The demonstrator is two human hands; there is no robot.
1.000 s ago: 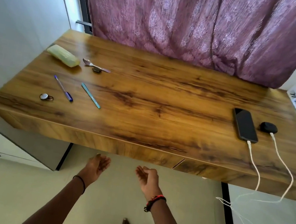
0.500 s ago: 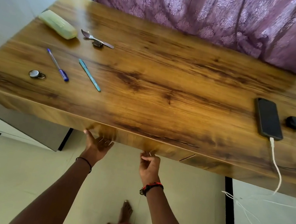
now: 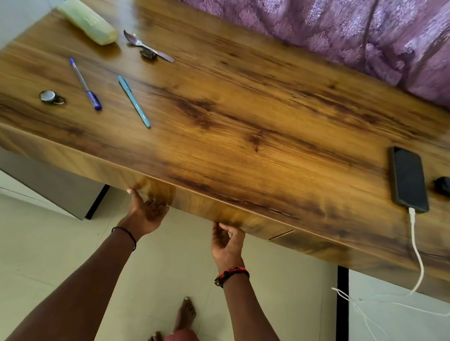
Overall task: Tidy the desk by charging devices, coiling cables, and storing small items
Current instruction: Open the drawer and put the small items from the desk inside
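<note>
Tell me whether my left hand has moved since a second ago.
Yes. The left hand has moved forward, from clear of the desk to touching the lower edge of its front panel.

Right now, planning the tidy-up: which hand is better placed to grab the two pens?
Left, probably. The left hand is at the front edge of the desk, nearly below the teal pen and blue pen. The right hand is farther right and would have to reach across.
</note>
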